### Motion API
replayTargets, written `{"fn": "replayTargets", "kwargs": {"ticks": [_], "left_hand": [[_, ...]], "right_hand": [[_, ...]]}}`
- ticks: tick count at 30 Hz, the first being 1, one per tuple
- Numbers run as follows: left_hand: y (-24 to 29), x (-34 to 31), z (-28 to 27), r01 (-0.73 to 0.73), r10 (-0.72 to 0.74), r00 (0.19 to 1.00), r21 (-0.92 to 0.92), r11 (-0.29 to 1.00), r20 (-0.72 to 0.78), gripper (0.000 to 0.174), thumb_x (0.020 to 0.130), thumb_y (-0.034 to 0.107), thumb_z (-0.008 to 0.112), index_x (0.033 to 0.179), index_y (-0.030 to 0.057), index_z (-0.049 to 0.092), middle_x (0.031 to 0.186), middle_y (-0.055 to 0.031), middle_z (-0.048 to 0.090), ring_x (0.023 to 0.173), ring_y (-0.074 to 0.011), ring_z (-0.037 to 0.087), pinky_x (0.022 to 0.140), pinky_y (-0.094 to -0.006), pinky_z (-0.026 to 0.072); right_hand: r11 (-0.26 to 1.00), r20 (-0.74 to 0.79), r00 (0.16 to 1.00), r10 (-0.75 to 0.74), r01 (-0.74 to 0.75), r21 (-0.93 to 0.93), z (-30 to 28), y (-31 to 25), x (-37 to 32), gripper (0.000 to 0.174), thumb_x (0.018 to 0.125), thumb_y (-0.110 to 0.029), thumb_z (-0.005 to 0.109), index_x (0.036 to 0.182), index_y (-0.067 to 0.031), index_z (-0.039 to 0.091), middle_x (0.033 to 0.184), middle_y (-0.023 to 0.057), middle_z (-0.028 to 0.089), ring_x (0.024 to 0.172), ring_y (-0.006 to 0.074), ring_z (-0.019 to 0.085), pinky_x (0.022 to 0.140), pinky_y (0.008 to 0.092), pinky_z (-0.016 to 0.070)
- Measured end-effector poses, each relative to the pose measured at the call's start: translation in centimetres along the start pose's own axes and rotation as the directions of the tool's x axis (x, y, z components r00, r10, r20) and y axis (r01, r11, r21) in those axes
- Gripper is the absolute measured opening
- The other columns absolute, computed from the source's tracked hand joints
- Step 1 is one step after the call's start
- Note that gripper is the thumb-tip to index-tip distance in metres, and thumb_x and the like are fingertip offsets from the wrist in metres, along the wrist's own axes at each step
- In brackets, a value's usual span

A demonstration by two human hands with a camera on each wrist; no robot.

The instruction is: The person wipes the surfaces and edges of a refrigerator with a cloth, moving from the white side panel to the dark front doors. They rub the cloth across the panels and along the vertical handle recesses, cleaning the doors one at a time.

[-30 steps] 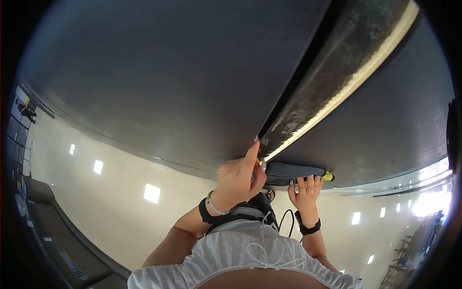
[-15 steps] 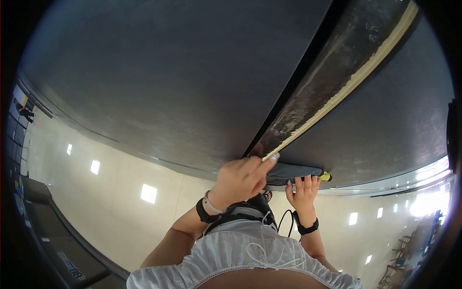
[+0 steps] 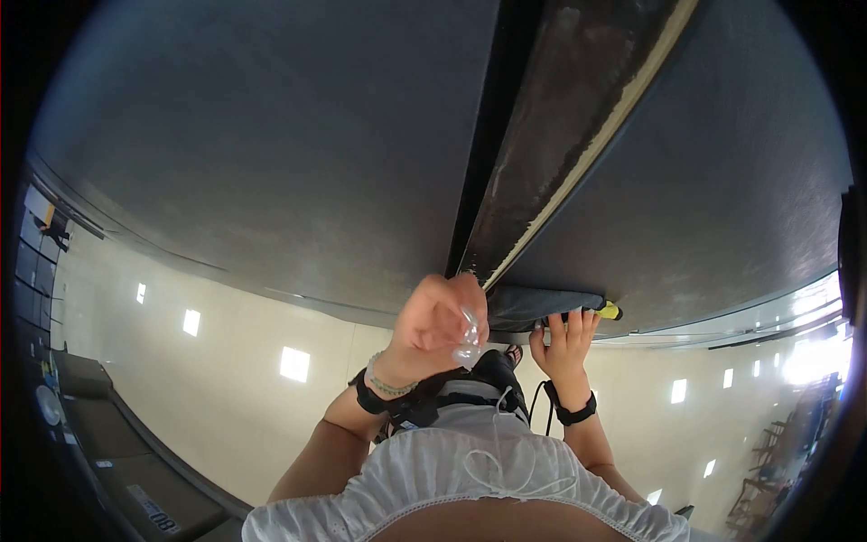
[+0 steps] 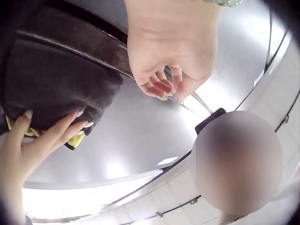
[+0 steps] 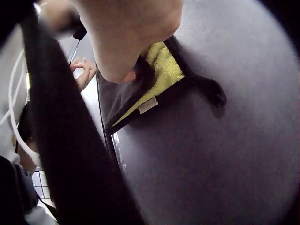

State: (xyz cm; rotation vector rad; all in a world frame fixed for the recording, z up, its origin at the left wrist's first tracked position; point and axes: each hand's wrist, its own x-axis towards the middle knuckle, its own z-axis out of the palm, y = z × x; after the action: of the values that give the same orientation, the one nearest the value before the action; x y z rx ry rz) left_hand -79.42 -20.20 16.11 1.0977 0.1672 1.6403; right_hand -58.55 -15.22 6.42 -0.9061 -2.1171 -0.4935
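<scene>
My left hand is raised just off the near end of a dark, scuffed strip. Its fingers curl in toward the thumb, and the left wrist view shows nothing plain between the fingertips. The strip runs across a large dark surface, with a ragged pale edge along one side. My right hand rests on a folded dark grey cloth at the near edge, fingers straight and spread. Yellow fleecy lining and a small pale tag show on the cloth in the right wrist view.
A black gap runs beside the strip. Pale floor lies below the near edge. Dark, box-like furniture stands at the lower left, chairs at the right. Someone is far off at the left.
My left hand had its index finger out at the strip's near end, then laid its fingertips on it. It has now drawn back and curled. My right hand stays on the cloth.
</scene>
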Motion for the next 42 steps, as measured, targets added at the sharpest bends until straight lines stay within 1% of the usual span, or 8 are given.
{"fn": "replayTargets", "kwargs": {"ticks": [15, 23, 33, 36, 38, 39, 41, 42], "left_hand": [[0.1, -0.1, 0.3, 0.096, -0.081, 0.995, -0.414, 0.905, 0.054, 0.046, 0.060, -0.006, 0.059, 0.096, 0.0172, 0.041, 0.068, -0.0010, 0.037, 0.058, -0.0086, 0.037, 0.048, -0.0195, 0.0336], [0.4, 0.5, -0.1, 0.195, -0.069, 0.978, -0.745, 0.639, 0.196, 0.053, 0.061, -0.004, 0.062, 0.103, 0.0203, 0.041, 0.066, 0.0007, 0.043, 0.060, -0.0088, 0.045, 0.055, -0.0212, 0.0383], [-0.3, 1.2, 0.0, 0.202, -0.044, 0.973, -0.738, 0.644, 0.227, 0.056, 0.061, 0.001, 0.061, 0.108, 0.0167, 0.037, 0.064, 0.0018, 0.039, 0.052, -0.0055, 0.037, 0.046, -0.0161, 0.0331], [0.0, 1.2, 0.2, 0.254, -0.141, 0.966, -0.676, 0.692, 0.218, 0.045, 0.064, 0.002, 0.063, 0.100, 0.0190, 0.042, 0.065, 0.0013, 0.044, 0.058, -0.0087, 0.045, 0.052, -0.0194, 0.0367], [0.4, 1.0, 0.8, 0.164, -0.164, 0.986, -0.304, 0.938, 0.026, 0.034, 0.064, 0.002, 0.061, 0.092, 0.0127, 0.047, 0.065, 0.0003, 0.044, 0.058, -0.0095, 0.045, 0.049, -0.0193, 0.0334], [0.4, 1.0, 0.7, 0.173, -0.170, 0.985, -0.309, 0.935, 0.036, 0.034, 0.064, 0.002, 0.061, 0.092, 0.0127, 0.047, 0.065, 0.0003, 0.044, 0.058, -0.0095, 0.045, 0.049, -0.0193, 0.0334], [0.6, 1.0, 0.3, -0.106, -0.005, 0.971, 0.447, 0.888, 0.240, 0.033, 0.060, -0.002, 0.059, 0.092, 0.0054, 0.053, 0.064, -0.0017, 0.045, 0.052, -0.0076, 0.039, 0.046, -0.0193, 0.0312], [1.3, 0.6, 1.5, -0.003, -0.099, 0.986, 0.603, 0.798, 0.135, 0.028, 0.057, -0.003, 0.057, 0.084, 0.0046, 0.058, 0.061, -0.0021, 0.047, 0.050, -0.0094, 0.043, 0.046, -0.0203, 0.0341]], "right_hand": [[1.000, 0.029, 1.000, -0.007, 0.007, 0.004, -0.3, 0.1, 0.2, 0.040, 0.063, -0.016, 0.054, 0.103, -0.0149, 0.052, 0.121, 0.0068, 0.032, 0.120, 0.0241, 0.018, 0.095, 0.0457, 0.0174], [1.000, 0.022, 1.000, -0.021, 0.021, 0.013, -0.2, 0.1, 0.1, 0.041, 0.064, -0.016, 0.054, 0.105, -0.0148, 0.051, 0.122, 0.0064, 0.031, 0.120, 0.0240, 0.018, 0.095, 0.0458, 0.0169], [1.000, 0.040, 0.999, 0.009, -0.009, -0.003, -0.3, -0.2, 0.1, 0.038, 0.061, -0.016, 0.056, 0.099, -0.0168, 0.054, 0.117, 0.0053, 0.035, 0.116, 0.0236, 0.024, 0.091, 0.0448, 0.0224], [1.000, 0.040, 0.999, 0.011, -0.012, 0.020, -0.3, -0.2, 0.4, 0.037, 0.061, -0.017, 0.056, 0.098, -0.0178, 0.055, 0.117, 0.0041, 0.036, 0.115, 0.0226, 0.025, 0.090, 0.0444, 0.0234], [1.000, 0.045, 0.999, 0.010, -0.010, -0.013, -0.6, -0.5, 0.8, 0.036, 0.061, -0.017, 0.056, 0.097, -0.0181, 0.055, 0.116, 0.0036, 0.036, 0.113, 0.0221, 0.026, 0.090, 0.0442, 0.0243], [0.999, 0.047, 0.999, 0.001, 0.001, -0.032, -0.9, -0.6, 1.2, 0.035, 0.061, -0.017, 0.055, 0.097, -0.0183, 0.055, 0.115, 0.0030, 0.037, 0.112, 0.0216, 0.028, 0.089, 0.0440, 0.0252], [0.999, 0.044, 0.999, -0.005, 0.006, -0.034, -1.9, -0.9, 2.8, 0.036, 0.060, -0.018, 0.056, 0.097, -0.0187, 0.056, 0.114, 0.0007, 0.039, 0.107, 0.0197, 0.032, 0.086, 0.0422, 0.0277], [0.998, 0.054, 0.997, -0.049, 0.050, -0.027, -2.5, -1.1, 3.7, 0.037, 0.059, -0.018, 0.057, 0.096, -0.0189, 0.056, 0.113, -0.0007, 0.040, 0.104, 0.0188, 0.033, 0.085, 0.0408, 0.0285]]}}
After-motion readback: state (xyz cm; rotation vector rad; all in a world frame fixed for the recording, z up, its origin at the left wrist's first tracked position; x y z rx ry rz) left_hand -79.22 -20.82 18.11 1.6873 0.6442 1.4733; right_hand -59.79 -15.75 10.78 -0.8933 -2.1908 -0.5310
